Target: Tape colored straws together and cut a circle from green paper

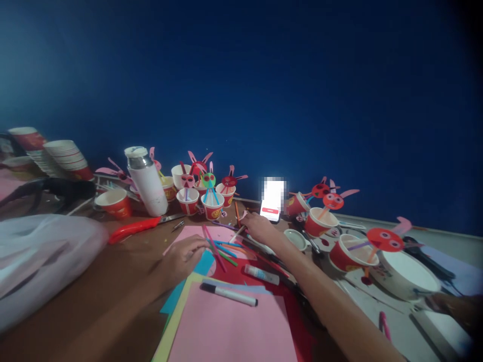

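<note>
Sticks: lay crisscrossed.
Left hand: fingers curled beside them; hold was unclear.
Right hand: was near the phone; fingers' hold couldn't be told.

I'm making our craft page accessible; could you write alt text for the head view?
A person's left hand is beside thin coloured sticks, the right hand near a lit phone, at a cluttered brown table. Red cups with long-eared paper faces stand beyond; nearer, a marker lies on pink paper.
</note>
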